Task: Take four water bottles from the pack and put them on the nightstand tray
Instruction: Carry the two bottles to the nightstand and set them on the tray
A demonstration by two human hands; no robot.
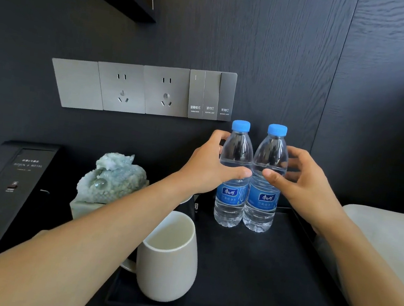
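Bottles (233,182): two; mug (169,258): one

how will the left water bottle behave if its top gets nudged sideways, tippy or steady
Probably a bit tippy: the left bottle is tall and narrow and stands upright on the black tray. It looks nearly full, so likely fairly heavy and firm for its size. The right bottle close beside it would likely stop a fall that way.

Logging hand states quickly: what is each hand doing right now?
Left hand: closed around the left water bottle, standing on the tray.
Right hand: fingers curled on the right water bottle; firm grip cannot be told.
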